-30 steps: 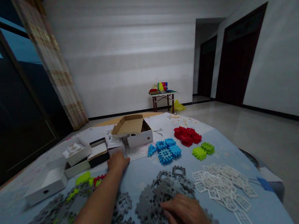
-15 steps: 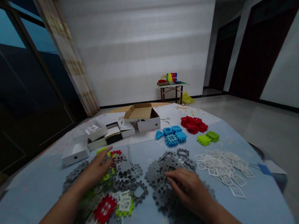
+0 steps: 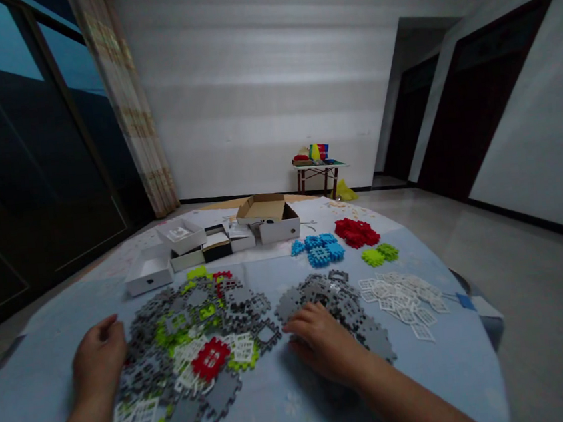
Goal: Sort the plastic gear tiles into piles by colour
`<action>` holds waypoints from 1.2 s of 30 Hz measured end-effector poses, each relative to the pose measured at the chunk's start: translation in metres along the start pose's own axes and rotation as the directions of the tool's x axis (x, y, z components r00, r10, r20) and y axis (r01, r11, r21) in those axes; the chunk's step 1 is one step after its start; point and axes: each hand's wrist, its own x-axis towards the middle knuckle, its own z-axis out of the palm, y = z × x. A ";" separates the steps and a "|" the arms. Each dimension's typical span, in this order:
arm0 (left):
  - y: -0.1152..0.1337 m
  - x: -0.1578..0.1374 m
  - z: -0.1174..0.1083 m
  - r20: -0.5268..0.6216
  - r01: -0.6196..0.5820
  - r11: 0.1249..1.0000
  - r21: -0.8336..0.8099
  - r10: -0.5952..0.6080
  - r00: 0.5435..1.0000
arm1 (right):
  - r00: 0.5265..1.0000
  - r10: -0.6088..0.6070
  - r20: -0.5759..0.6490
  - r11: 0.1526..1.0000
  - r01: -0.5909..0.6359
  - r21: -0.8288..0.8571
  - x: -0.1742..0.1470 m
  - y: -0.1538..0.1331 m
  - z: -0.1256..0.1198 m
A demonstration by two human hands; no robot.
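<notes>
My left hand (image 3: 99,361) is at the left edge of a mixed pile of toothed plastic building pieces, its fingers curled in. Whatever is inside those fingers, if anything, is hidden. Grey pieces (image 3: 154,315), lime green pieces (image 3: 173,333) and white lattice pieces (image 3: 190,365) make up that pile, with a red piece (image 3: 211,358) on top. My right hand (image 3: 320,341) hovers at or touches the near left side of a pile of grey toothed pieces (image 3: 344,305). Its fingers are slightly bent and point left, with no piece visible between them.
White lattice panels (image 3: 404,299) lie spread at the right. Blue pieces (image 3: 320,250), red pieces (image 3: 357,232) and green pieces (image 3: 379,254) sit in separate heaps farther back. Several boxes, including a white box (image 3: 150,272) and a cardboard-lidded box (image 3: 278,228), stand at the far side.
My left hand has drawn back from over the mixed pile to its left edge, and its fingers have curled. The right hand has shifted slightly left. The view has turned a little.
</notes>
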 end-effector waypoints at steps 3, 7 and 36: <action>-0.003 0.000 0.003 0.050 0.058 0.997 -0.055 -0.056 0.997 | 0.988 -0.027 0.153 0.992 0.046 -0.120 0.018 -0.015 0.004; -0.003 -0.001 0.002 0.093 0.099 0.989 -0.109 -0.089 0.992 | 0.968 -0.052 0.245 0.962 0.114 -0.248 0.037 -0.022 0.020; -0.001 0.000 0.004 0.135 0.136 0.983 -0.126 -0.119 0.984 | 0.976 0.216 0.012 0.971 -0.214 -0.106 0.063 0.011 -0.015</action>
